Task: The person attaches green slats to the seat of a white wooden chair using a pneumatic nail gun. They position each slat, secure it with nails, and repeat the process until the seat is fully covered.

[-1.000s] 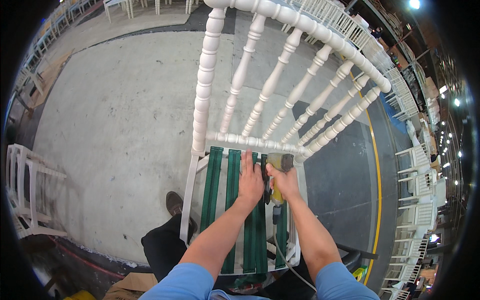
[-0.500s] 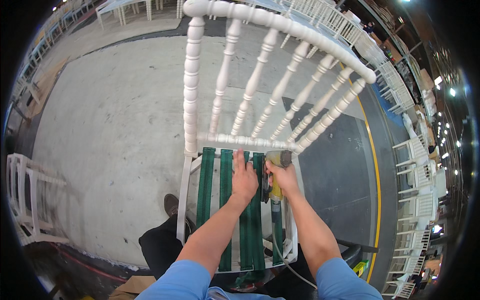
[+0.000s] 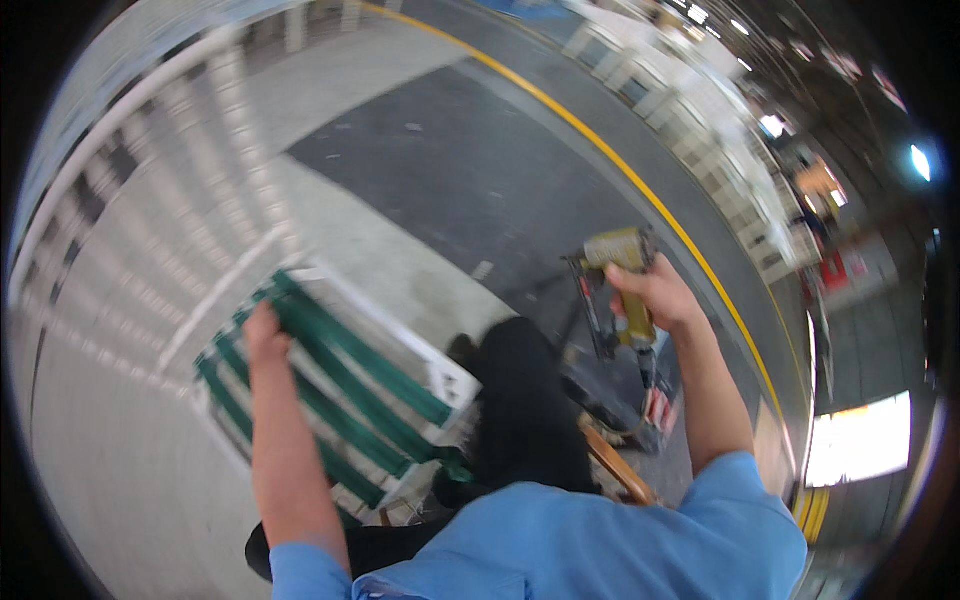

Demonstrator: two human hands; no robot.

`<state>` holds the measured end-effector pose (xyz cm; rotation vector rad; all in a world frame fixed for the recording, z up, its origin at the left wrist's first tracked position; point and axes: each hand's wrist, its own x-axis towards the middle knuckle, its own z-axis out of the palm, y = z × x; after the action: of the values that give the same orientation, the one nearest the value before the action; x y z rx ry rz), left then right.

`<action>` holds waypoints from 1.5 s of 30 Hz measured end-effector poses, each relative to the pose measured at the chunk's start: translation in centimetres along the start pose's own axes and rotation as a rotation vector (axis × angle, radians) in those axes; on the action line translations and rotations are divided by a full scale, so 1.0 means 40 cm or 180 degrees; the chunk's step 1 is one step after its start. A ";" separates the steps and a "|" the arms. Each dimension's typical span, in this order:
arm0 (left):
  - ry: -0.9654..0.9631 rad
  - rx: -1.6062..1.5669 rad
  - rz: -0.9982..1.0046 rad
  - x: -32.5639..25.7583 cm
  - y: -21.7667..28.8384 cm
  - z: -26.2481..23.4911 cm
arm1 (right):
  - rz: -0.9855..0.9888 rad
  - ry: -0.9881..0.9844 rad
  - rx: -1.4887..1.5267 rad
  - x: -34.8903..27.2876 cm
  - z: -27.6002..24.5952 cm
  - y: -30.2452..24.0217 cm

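Head view shows the left hand [image 3: 265, 335] with fingers pressed on the green webbing [image 3: 345, 385] of a blurred white chair [image 3: 150, 230] at left; the right hand [image 3: 655, 295] fingers grip a yellow nail gun [image 3: 618, 285] raised at right.

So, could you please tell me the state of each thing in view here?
White chair: blurred, tilted in the picture, its back to the upper left.
Green webbing: stretched in strips across the seat frame.
Left hand: resting on the webbing.
Right hand: closed around the nail gun.
Nail gun: lifted clear of the chair.
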<state>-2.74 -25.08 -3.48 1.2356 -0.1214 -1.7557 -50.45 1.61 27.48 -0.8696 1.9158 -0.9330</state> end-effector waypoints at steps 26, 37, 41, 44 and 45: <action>0.0269 0.0449 -0.1195 -0.677 -0.638 -0.105 | 0.0924 0.0793 -0.1577 0.149 -0.241 0.669; 0.0242 0.0147 -0.0498 -0.603 -0.612 -0.091 | 0.0621 0.1372 -0.2058 0.058 -0.345 0.731; 0.0100 0.0073 -0.0540 -0.591 -0.603 -0.097 | 0.0709 0.2398 -0.2191 0.075 -0.362 0.654; 0.0008 0.0152 -0.0499 -0.589 -0.605 -0.098 | 0.0895 0.2620 -0.2373 0.132 -0.356 0.628; 0.0005 0.0189 -0.0453 -0.589 -0.607 -0.099 | 0.0688 0.2676 -0.2372 0.152 -0.350 0.635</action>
<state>-14.17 7.00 -2.79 1.3160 -0.0869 -1.8850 -70.96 12.92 9.31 -0.6750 3.1248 -0.4483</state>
